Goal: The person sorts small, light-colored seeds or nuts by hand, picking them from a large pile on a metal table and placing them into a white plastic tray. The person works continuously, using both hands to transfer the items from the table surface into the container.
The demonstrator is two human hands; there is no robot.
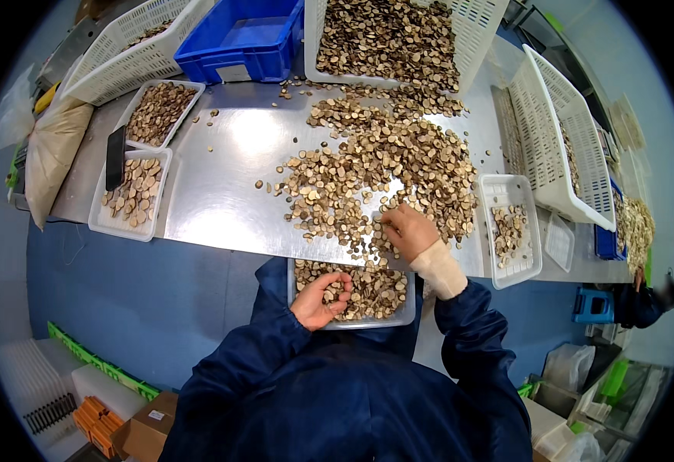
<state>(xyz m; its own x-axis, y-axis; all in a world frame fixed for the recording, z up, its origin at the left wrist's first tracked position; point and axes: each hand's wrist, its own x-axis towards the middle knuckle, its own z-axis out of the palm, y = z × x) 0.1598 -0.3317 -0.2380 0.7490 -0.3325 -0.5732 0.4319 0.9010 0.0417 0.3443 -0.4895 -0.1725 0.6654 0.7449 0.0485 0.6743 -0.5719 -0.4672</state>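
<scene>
Many thin, round, dried slices [423, 156], pale with dark rims, lie spread over a metal table [221, 190]. My right hand [409, 231], with a beige wrap at the wrist, rests at the near edge of the spread, fingers bent down among the slices; whether it pinches one is hidden. Below the table edge a clear plastic tray [371, 324] on my lap holds more slices. Over its left part is my left hand [324, 300], palm up, fingers curled and apart from the thumb; I cannot tell whether a slice is in it.
A white perforated crate [475, 40] tipped towards me spills slices at the back, beside a blue bin [233, 63]. Plastic trays of slices stand left [155, 213] and right [530, 231], a black phone [115, 159] across the left ones. Another white crate [544, 138] and a person [643, 303] are at right.
</scene>
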